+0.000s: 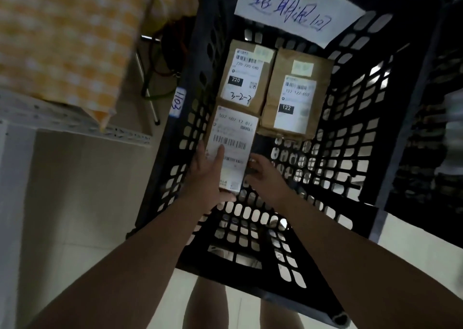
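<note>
The left hand (209, 175) is gripping the near end of the white-labelled parcel (233, 138), thumb flat along its label, while the right hand (265, 178) is curling fingers against the opposite edge; whether they are truly gripping cannot be told. Just beyond the fingertips the brown parcel marked 220 (246, 73) is waiting. Lowering the held parcel flat and sliding it snug against that one, and against the wall of the black crate (180, 133) left of the hand, is looking wisest.
</note>
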A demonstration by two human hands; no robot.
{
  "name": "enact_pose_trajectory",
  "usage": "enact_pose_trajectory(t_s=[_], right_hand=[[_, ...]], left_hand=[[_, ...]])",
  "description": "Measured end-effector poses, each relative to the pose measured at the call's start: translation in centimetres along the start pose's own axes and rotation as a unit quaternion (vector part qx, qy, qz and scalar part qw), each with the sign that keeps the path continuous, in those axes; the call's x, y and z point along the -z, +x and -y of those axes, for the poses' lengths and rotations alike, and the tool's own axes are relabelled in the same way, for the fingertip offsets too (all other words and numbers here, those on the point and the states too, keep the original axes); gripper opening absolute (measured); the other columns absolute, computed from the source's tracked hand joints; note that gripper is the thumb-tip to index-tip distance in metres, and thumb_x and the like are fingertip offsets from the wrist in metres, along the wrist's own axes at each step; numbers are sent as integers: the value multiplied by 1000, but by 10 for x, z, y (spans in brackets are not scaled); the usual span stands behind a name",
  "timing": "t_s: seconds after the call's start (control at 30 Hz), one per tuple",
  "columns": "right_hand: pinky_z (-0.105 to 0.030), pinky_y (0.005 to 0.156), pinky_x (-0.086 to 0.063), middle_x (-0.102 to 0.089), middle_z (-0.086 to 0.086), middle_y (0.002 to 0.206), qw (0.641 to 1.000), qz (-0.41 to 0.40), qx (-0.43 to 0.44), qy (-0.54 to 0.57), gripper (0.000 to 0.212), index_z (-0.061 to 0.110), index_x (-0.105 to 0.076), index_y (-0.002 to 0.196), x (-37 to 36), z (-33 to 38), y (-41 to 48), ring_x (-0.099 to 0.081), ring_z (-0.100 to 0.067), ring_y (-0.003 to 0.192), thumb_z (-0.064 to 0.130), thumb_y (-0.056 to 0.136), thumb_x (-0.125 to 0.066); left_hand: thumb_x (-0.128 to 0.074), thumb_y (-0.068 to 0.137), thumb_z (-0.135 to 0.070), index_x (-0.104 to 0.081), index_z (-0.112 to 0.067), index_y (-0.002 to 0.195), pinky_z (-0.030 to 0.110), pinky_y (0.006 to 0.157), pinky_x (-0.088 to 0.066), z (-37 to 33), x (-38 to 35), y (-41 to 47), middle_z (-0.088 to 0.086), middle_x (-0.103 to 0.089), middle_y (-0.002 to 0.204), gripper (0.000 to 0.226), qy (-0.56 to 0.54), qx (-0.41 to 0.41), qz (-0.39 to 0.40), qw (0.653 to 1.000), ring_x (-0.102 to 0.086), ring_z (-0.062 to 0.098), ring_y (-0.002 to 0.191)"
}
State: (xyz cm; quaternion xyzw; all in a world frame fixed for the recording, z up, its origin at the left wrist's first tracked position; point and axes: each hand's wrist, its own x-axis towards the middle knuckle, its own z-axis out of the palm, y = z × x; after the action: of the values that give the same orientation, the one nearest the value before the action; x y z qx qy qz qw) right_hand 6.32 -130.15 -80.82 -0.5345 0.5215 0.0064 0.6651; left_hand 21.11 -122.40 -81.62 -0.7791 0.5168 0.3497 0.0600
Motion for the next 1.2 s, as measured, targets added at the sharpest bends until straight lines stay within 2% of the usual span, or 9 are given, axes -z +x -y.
enact_pose_trajectory(t_s=[0.1,0.2,0.3,0.43,0.53,0.67,0.87,1.0,1.2], right_hand=[[-20,81,-50,-54,-5,133,993,2,52,-106,60,20,-30,147,0,-6,7,-57,-19,114,-5,94,-45],[-39,82,-53,-60,-12,126,968,8,105,-228,67,26,-20,151,-1,-8,13,-60,-28,104,1,94,-44],[-44,95,-44,-51,-16,135,906,-6,141,-398,71,17,-14,153,4,-13,14,-46,-32,120,8,93,-50],[-46,113,-23,-18,-6,159,853,26,102,-511,77,18,1,153,11,-12,11,-21,-30,142,19,96,-50],[-47,115,-17,-8,-7,161,840,33,77,-536,77,23,0,153,13,0,7,-14,-31,144,21,95,-51],[-43,114,-20,-26,-8,155,826,-2,114,-552,64,21,-22,151,18,24,-11,-23,-28,141,19,94,-51],[-44,114,-20,-28,-8,154,807,-32,113,-578,52,19,-25,149,32,75,-75,-24,-29,141,30,100,-40],[-42,114,-20,-31,-6,153,792,-46,168,-585,50,20,-25,149,39,118,-127,-25,-26,140,33,102,-34],[-42,112,-25,-33,-7,152,766,-54,248,-591,49,19,-29,148,46,149,-236,-29,-28,139,34,101,-36]], left_hand=[[-72,79,-41,14,-27,150,51,115,-18,6,-4,9,16,29,150,111,103,-27,-9,994,12,38,142],[-65,87,-33,8,-12,151,43,116,-3,8,-8,15,18,12,157,99,199,-90,-45,975,9,34,145],[-69,84,-28,4,-12,151,44,115,-19,8,-7,16,15,6,158,100,184,-86,-31,979,1,32,145],[-71,83,-25,2,-15,151,44,112,-30,4,0,14,11,7,159,101,165,-77,-13,983,0,30,146],[-69,84,-26,1,-15,152,45,111,-29,-3,10,13,11,8,159,98,151,-55,16,987,-1,30,146],[-56,93,-34,-10,-15,151,46,109,-30,-11,29,-5,16,-2,158,77,136,-27,17,990,-4,31,145],[-50,95,-28,-27,-17,147,41,109,-29,-19,63,-77,13,-25,153,58,166,-85,-81,979,-24,29,139],[-51,92,-28,-31,-17,142,39,105,-34,-38,107,-133,11,-36,146,55,198,-49,-158,966,-33,28,133],[-44,96,-27,-32,-18,145,37,107,-28,-91,147,-239,7,-31,151,51,180,15,-239,954,-29,25,137]])
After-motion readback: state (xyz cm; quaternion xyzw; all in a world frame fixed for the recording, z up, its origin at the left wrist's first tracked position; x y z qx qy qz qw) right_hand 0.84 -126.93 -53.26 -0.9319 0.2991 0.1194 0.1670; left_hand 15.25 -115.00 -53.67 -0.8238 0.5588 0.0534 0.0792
